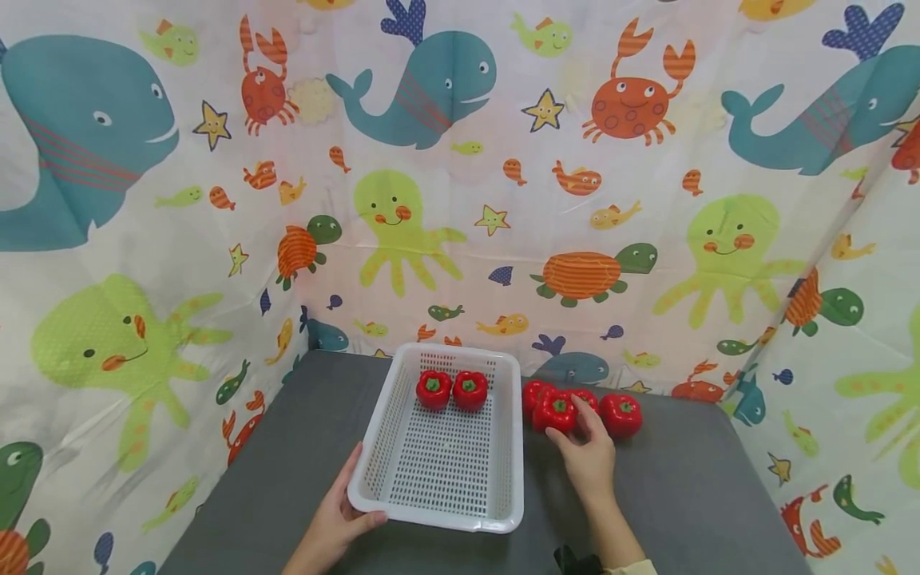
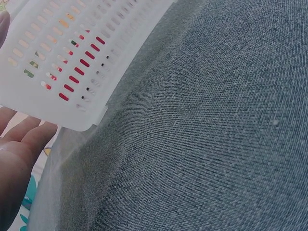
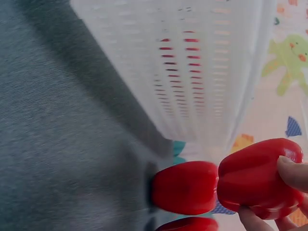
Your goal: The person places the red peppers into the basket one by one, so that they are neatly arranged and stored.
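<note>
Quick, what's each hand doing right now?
Left hand: holding the white basket by its near-left corner.
Right hand: holding a red bell pepper, fingers and thumb around it.

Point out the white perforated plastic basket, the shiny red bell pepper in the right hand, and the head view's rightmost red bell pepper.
White perforated plastic basket (image 1: 446, 471): head view, bare floor.
Held shiny red bell pepper (image 3: 250, 178): right wrist view, side.
Rightmost red bell pepper (image 1: 620, 418): head view, front.

Two peppers (image 1: 434, 390) side by side in the far half of the basket (image 1: 446, 467), more peppers (image 1: 620, 416) to its right
</note>
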`<action>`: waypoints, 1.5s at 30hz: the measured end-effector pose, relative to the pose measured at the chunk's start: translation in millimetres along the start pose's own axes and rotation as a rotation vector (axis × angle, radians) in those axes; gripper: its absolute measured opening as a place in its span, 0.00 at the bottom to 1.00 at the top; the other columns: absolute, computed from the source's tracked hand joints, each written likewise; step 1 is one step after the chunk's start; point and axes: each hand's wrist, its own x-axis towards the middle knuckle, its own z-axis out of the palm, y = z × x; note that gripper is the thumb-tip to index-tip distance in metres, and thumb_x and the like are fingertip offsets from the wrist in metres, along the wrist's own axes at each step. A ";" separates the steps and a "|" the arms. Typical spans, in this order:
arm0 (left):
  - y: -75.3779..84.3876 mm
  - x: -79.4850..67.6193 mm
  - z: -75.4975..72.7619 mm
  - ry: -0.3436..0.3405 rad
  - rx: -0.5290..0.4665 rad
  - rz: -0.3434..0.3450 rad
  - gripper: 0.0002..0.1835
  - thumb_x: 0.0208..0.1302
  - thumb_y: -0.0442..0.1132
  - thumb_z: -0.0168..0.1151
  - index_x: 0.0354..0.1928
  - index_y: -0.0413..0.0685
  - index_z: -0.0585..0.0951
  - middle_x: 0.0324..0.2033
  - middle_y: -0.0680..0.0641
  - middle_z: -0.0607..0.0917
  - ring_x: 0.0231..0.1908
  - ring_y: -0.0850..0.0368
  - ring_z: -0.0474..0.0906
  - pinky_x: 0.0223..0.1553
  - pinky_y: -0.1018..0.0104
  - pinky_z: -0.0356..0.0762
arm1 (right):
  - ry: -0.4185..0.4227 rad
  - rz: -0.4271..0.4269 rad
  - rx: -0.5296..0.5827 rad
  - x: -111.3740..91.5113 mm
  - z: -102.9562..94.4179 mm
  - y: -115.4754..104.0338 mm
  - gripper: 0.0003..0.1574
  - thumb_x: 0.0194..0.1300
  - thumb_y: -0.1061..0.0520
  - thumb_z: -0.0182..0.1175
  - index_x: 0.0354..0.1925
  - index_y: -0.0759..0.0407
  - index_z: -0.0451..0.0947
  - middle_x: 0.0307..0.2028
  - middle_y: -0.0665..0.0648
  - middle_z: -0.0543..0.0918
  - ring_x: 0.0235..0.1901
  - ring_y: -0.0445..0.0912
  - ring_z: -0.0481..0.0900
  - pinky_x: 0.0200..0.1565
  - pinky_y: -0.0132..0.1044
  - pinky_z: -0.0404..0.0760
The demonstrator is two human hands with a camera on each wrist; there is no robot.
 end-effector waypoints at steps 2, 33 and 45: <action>0.1 0.2 0.2 -0.003 -0.006 0.000 0.61 0.56 0.25 0.72 0.80 0.73 0.46 0.78 0.44 0.54 0.70 0.29 0.62 0.55 0.59 0.83 | -0.010 0.015 0.007 0.3 -0.2 -6.4 0.44 0.56 0.53 0.77 0.69 0.44 0.72 0.69 0.54 0.73 0.67 0.59 0.73 0.56 0.49 0.81; 1.3 -0.2 1.8 -0.004 0.011 0.012 0.62 0.56 0.26 0.73 0.81 0.68 0.44 0.78 0.44 0.53 0.70 0.30 0.62 0.54 0.60 0.83 | -0.180 0.029 0.058 18.8 38.4 -71.4 0.52 0.56 0.53 0.77 0.74 0.50 0.65 0.70 0.57 0.69 0.65 0.58 0.72 0.55 0.50 0.83; 2.8 -1.0 0.9 0.005 0.006 -0.001 0.61 0.56 0.25 0.73 0.80 0.71 0.46 0.77 0.45 0.56 0.70 0.32 0.63 0.54 0.59 0.83 | -0.208 -0.002 0.105 22.6 62.7 -82.8 0.49 0.56 0.55 0.77 0.72 0.52 0.68 0.67 0.58 0.73 0.63 0.58 0.75 0.55 0.52 0.83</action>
